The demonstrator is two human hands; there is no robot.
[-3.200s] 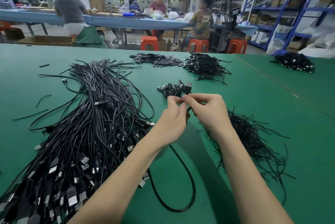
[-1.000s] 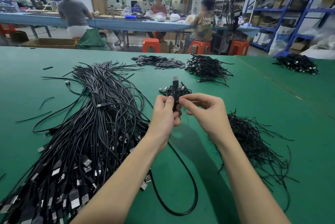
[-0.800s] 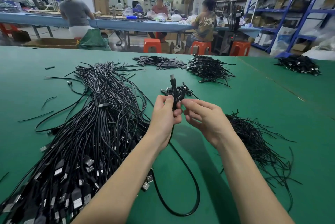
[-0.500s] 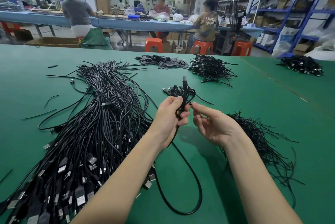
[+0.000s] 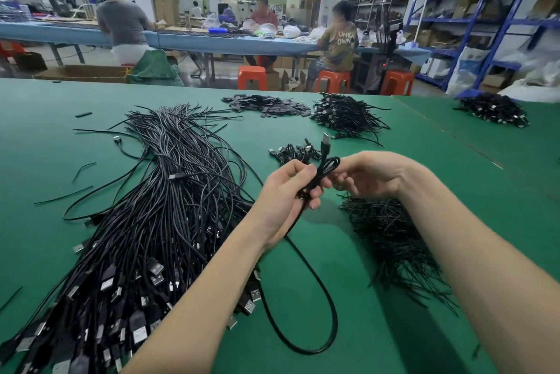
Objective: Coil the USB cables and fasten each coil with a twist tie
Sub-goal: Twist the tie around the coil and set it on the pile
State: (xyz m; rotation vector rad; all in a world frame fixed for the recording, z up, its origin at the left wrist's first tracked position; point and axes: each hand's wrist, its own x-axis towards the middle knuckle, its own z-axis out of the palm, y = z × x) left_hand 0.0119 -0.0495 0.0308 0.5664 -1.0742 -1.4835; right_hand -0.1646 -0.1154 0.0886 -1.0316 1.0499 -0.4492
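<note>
The USB cable (image 5: 325, 166) in work is held up above the middle of the green table (image 5: 454, 185), a few short loops of it bunched together with its metal plug (image 5: 326, 139) standing upright out of the top. The left hand (image 5: 288, 191) has its fingers curled round the bunch and pinches it against the thumb, seemingly to keep the finished turns from springing apart, while the uncoiled rest drops from under that hand and lies in one wide loop (image 5: 321, 307) on the near table, free to be drawn up. The right hand (image 5: 368, 175) is just beside it, fingers loosely bent with the tips at the right edge of the loops; whether they actually nip the cable I cannot tell, but it looks placed to guide the next turn. The big sheaf of loose cables (image 5: 157, 210) lies to the left, plugs toward the near edge, within the left hand's reach, and the heap of twist ties (image 5: 391, 234) sits right under the right wrist, handy for fastening. A few tied coils (image 5: 295, 153) rest just beyond the hands, with larger heaps (image 5: 345, 116) farther off. The only readable writing is "UNKN OWN" on the shirt back of a seated person (image 5: 339, 40) at the far blue bench (image 5: 230, 40); nothing on the cables is legible.
</note>
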